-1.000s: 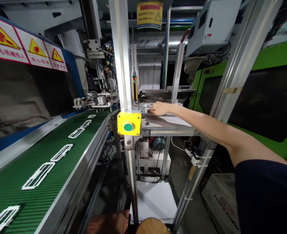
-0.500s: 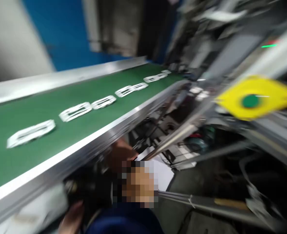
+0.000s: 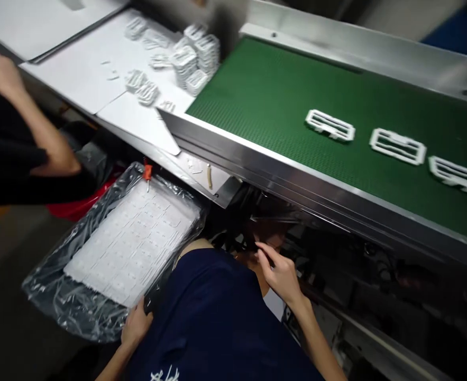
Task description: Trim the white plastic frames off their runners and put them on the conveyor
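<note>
On my feed the left hand [image 3: 136,324] sits low in the picture, fingers clasped round the near corner of a clear crinkled plastic bag [image 3: 54,296]. Inside it lies a flat white gridded tray [image 3: 130,243]. The bag slopes down from under the surface's edge, so I judge the grip is there to stop it sliding or sagging. The right hand [image 3: 281,275] reaches forward under the belt frame, wrist low, with its fingertips [image 3: 260,250] touching a dark tangled bundle [image 3: 233,241] in the shadow. I cannot tell whether the fingers pinch it or only press on it, because the spot is too dark. A navy blue shirt [image 3: 217,317] fills the space between both arms.

Just above the bag a small orange-red clip [image 3: 148,170] hangs at the surface's lip. Over the right hand runs the brushed metal side rail [image 3: 296,180] of a green textured conveyor belt [image 3: 265,100]. White rectangular plastic frames [image 3: 330,125] lie flat on it in a single row, well apart from the hands. At the belt's end, a heap of the same white frames [image 3: 195,55] is stacked on the white sheet-covered surface [image 3: 82,79], likely gathered where the belt sheds them. At the far left a co-worker's bare forearm [image 3: 38,132] stretches towards that surface, clear of the bag
</note>
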`<state>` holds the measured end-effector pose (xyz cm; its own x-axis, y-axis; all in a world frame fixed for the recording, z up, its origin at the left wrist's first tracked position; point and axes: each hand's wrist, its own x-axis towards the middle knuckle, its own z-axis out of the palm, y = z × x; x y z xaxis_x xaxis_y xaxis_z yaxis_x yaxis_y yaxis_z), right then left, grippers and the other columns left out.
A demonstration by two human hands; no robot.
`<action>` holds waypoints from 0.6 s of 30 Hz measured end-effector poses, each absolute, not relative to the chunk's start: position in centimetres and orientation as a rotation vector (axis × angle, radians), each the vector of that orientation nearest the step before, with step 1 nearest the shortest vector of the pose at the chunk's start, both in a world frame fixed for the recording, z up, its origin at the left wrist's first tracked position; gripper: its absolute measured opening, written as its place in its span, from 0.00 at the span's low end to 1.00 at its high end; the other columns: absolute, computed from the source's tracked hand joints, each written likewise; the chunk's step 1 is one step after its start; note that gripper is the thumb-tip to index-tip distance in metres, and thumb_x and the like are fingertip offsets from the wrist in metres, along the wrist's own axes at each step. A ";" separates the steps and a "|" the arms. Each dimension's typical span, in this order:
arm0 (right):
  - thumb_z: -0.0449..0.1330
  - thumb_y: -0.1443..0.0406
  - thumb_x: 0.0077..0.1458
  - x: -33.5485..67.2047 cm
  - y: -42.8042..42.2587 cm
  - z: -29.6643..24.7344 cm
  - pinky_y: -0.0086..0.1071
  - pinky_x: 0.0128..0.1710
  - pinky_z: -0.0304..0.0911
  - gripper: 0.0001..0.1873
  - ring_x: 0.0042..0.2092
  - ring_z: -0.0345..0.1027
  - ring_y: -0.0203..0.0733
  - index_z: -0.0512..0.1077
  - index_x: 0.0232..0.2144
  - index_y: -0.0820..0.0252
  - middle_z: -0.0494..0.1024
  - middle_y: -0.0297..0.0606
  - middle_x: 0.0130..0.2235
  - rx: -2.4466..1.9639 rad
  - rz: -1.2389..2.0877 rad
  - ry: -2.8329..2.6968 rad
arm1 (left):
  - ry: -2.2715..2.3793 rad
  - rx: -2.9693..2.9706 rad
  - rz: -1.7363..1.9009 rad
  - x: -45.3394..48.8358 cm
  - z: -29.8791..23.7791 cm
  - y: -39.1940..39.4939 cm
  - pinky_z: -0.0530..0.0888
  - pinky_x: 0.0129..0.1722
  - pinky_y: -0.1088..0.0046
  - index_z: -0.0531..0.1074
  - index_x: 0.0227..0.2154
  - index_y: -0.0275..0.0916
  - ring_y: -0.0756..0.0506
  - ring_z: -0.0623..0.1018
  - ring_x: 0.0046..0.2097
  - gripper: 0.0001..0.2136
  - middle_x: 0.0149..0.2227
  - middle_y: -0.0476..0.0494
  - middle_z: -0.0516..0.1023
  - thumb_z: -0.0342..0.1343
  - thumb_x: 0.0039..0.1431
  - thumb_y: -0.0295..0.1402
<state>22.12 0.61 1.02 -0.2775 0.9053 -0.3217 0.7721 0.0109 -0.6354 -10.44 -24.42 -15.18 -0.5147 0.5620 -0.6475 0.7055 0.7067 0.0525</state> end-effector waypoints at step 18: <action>0.54 0.59 0.60 2.9 10.6 -18.3 0.37 0.39 0.68 0.16 0.40 0.69 0.38 0.68 0.45 0.64 0.72 0.40 0.43 -2.021 1.787 -2.140 | 2.507 0.699 -0.233 -6.3 -19.8 -29.2 0.64 0.46 0.67 0.71 0.36 0.32 0.40 0.73 0.43 0.15 0.38 0.36 0.74 0.38 0.62 0.29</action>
<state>2.89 10.58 -18.26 -0.2817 0.5586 -0.7802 0.8672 -0.1998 -0.4562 -6.35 -29.19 -19.82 -0.7302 0.4331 -0.5285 0.5231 0.8519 -0.0247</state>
